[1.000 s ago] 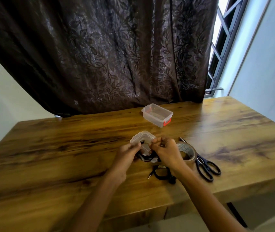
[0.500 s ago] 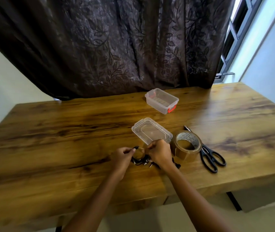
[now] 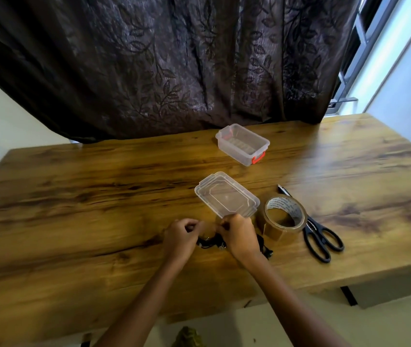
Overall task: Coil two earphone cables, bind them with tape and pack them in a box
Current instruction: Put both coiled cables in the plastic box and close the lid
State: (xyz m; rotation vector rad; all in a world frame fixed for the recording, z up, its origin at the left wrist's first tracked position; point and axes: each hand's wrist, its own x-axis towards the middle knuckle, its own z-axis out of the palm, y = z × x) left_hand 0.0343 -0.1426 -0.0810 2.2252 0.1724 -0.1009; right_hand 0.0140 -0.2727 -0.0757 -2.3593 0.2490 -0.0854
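Earphone cables [image 3: 209,242] lay as dark bundle on table [image 3: 99,196], just below gap between my left hand [image 3: 181,237] and right hand [image 3: 238,235]. Both hands curled, pinching what looked like tape strip [image 3: 208,227] over it, bit blurry tbh. Box [image 3: 233,152] well beyond, right hand nearer.

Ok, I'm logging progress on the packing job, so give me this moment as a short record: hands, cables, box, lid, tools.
left hand: pinches what looks like a tape strip
right hand: pinches the strip's other end
earphone cables: black bundle on the table, between the hands
box: open, nothing seen inside, far side
lid: flat, just beyond the hands
tape roll: right of the lid
scissors: right of the roll
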